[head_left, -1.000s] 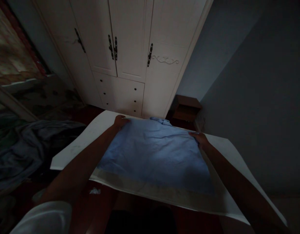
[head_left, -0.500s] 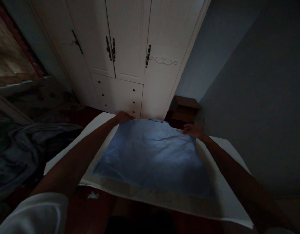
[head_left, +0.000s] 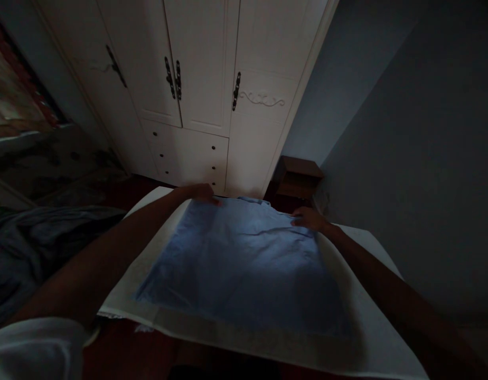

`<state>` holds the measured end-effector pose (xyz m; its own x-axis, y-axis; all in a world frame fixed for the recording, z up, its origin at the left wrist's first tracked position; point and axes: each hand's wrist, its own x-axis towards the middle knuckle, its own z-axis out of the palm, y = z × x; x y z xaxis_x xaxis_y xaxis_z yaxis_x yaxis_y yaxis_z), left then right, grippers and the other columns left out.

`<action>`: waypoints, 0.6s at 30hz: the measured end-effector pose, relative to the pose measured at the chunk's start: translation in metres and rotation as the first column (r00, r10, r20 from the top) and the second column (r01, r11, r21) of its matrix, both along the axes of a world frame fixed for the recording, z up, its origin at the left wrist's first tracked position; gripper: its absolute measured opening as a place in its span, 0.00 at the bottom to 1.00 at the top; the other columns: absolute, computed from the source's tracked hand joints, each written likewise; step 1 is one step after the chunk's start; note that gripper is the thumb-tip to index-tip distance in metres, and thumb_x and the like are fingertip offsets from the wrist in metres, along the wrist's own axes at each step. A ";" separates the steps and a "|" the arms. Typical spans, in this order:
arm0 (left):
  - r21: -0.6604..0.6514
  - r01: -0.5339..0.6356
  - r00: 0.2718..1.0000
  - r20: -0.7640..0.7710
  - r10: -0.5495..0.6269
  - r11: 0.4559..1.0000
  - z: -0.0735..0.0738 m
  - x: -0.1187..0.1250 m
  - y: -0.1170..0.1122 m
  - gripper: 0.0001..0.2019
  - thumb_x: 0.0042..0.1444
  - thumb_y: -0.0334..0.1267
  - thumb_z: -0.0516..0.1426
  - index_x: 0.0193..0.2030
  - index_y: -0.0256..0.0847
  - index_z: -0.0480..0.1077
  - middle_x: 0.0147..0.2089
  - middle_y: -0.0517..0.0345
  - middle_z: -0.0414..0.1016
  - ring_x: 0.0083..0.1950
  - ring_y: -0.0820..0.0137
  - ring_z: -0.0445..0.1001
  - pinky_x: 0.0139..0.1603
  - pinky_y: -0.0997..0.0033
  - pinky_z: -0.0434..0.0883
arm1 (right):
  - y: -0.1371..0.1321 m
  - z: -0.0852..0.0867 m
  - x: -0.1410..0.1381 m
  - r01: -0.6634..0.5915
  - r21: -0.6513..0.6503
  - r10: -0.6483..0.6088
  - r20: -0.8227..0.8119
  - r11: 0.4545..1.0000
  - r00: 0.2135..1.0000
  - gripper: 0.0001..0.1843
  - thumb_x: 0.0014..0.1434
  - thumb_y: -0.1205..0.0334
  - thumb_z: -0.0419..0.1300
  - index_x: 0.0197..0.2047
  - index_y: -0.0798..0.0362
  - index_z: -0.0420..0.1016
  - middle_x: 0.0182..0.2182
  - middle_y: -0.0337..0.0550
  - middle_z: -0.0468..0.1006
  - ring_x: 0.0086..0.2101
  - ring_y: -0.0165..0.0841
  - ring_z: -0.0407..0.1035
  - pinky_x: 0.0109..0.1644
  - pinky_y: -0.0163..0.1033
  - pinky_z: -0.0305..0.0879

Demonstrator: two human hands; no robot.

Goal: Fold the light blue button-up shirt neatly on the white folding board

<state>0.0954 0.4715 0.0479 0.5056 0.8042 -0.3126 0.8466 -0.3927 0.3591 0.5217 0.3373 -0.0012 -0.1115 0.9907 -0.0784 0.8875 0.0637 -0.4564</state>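
A light blue garment [head_left: 244, 258] lies spread flat on a white board [head_left: 371, 338] in front of me. My left hand [head_left: 200, 192] rests on the garment's far left corner, fingers closed on the cloth edge. At the far right corner my right hand [head_left: 307, 218] pinches the cloth, fingers curled. Both arms reach forward over the board. The room is dim.
A white wardrobe [head_left: 204, 89] with dark handles and small drawers stands straight ahead. A brown bedside stand [head_left: 297, 177] sits to its right against a grey wall. Dark crumpled bedding [head_left: 38, 248] lies at the left.
Both hands have slid slightly along the garment's far edge, and the cloth lies flatter, its collar bump smoothed. The view has shifted forward a little.
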 end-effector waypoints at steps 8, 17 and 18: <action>0.094 0.110 0.992 0.049 -0.115 0.989 -0.019 0.032 0.001 0.30 0.37 0.56 0.66 0.45 0.38 0.77 0.49 0.44 0.77 0.52 0.55 0.74 0.51 0.66 0.66 | 0.017 -0.013 -0.032 0.051 -0.072 -0.066 -0.221 0.996 0.973 0.31 0.44 0.57 0.71 0.52 0.55 0.73 0.42 0.49 0.79 0.41 0.41 0.75 0.45 0.41 0.70; -0.031 0.188 0.969 0.170 -0.181 0.982 -0.003 0.037 -0.009 0.24 0.47 0.60 0.59 0.36 0.39 0.78 0.35 0.56 0.79 0.39 0.64 0.75 0.39 0.71 0.67 | 0.021 0.002 -0.047 -0.161 0.049 0.165 -0.105 0.986 0.981 0.10 0.55 0.56 0.63 0.37 0.53 0.81 0.39 0.45 0.81 0.42 0.41 0.75 0.48 0.40 0.68; -0.042 0.218 0.954 0.218 -0.204 0.975 0.000 0.035 -0.008 0.22 0.47 0.58 0.60 0.34 0.39 0.78 0.33 0.57 0.78 0.38 0.66 0.75 0.39 0.72 0.67 | 0.020 0.005 -0.046 -0.171 0.095 0.183 -0.138 0.981 0.973 0.12 0.57 0.55 0.61 0.37 0.52 0.81 0.39 0.45 0.81 0.42 0.41 0.75 0.48 0.40 0.68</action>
<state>0.1299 0.4635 0.0478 0.7217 0.6534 -0.2286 0.6491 -0.5240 0.5514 0.4760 0.3576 0.0038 -0.2899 0.9565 0.0322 0.7834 0.2565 -0.5662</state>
